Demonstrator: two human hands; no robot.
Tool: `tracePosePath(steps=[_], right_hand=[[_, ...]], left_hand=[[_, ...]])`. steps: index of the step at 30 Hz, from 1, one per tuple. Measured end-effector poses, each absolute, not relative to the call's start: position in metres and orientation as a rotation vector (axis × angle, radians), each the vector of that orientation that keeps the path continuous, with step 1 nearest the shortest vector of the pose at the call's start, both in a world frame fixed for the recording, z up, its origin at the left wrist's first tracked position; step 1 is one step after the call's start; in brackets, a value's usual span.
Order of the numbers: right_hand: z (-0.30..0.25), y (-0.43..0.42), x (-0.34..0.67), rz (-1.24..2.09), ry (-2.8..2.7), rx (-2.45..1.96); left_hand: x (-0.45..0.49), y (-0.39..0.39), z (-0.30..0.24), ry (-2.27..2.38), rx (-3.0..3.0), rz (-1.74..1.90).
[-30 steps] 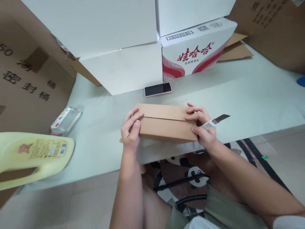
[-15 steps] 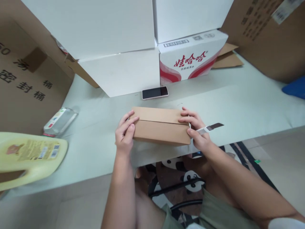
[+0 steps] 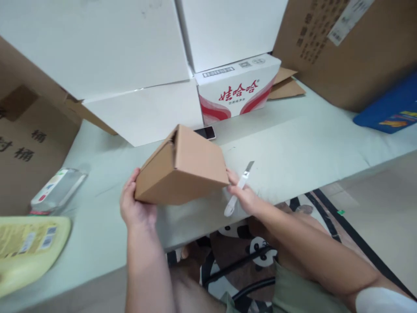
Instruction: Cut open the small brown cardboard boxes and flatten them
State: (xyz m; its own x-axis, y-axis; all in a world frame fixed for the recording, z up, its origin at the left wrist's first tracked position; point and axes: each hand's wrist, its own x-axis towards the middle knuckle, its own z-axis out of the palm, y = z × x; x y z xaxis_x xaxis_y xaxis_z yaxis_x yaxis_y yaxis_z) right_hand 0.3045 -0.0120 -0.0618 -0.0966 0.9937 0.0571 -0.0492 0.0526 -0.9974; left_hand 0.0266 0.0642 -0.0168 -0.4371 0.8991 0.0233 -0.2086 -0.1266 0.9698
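A small brown cardboard box [image 3: 195, 161] is held tilted above the table's front part, one corner toward me and a narrow gap showing along its upper edge. My left hand [image 3: 137, 202] grips its left end, with the fingers partly hidden behind and under it. My right hand [image 3: 243, 193] is closed around a white utility knife [image 3: 240, 184], its blade out and pointing up and away. The fingertips of that hand also touch the right corner of the box. Behind the box, a phone [image 3: 209, 132] lies partly covered from view.
White cartons [image 3: 140, 117] stand stacked at the back, beside a red-and-white printed carton [image 3: 234, 95]. At left are a clear plastic container [image 3: 58, 189] and a yellow jug [image 3: 35, 250]. A blue package [image 3: 391, 113] lies at right, before a large brown carton [image 3: 339, 56].
The box has been turned and tilted, so a different side faces me. The knife in my right hand has swung from pointing right to pointing up. The view has shifted to the right.
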Motion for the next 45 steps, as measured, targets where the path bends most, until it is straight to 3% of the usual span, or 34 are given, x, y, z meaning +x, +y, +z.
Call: tracePosePath(steps=[4,15,23,31,38,40,42,45], right_hand=[[-0.056,-0.019,0.291,1.313,-1.411,-0.944],[-0.051,-0.018,0.316,0.869,-1.429,-0.927],[-0.023,-0.032,0.333,0.505,-1.686,-1.017],[-0.014,-0.031,0.332,0.494,-1.639,-0.945],[-0.019,-0.023,0.347,0.566,-1.537,-0.945],[-0.018,-0.023,0.347,0.581,-1.569,-0.956],[-0.014,-0.023,0.344,0.601,-1.603,-0.944],[-0.010,-0.024,0.337,0.772,-1.662,-0.861]], left_hand=[[0.044,0.068,-0.013,1.302,0.493,1.578],[0.068,0.052,-0.034,1.125,1.169,1.078],[0.105,0.050,-0.040,1.331,0.825,0.866],[0.134,0.029,-0.027,1.064,0.779,0.697],[0.117,0.028,-0.033,1.336,1.122,0.356],[0.109,0.031,-0.028,1.462,1.337,0.494],[0.104,0.032,-0.020,1.511,1.608,0.911],[0.107,0.029,-0.012,1.118,2.125,1.325]])
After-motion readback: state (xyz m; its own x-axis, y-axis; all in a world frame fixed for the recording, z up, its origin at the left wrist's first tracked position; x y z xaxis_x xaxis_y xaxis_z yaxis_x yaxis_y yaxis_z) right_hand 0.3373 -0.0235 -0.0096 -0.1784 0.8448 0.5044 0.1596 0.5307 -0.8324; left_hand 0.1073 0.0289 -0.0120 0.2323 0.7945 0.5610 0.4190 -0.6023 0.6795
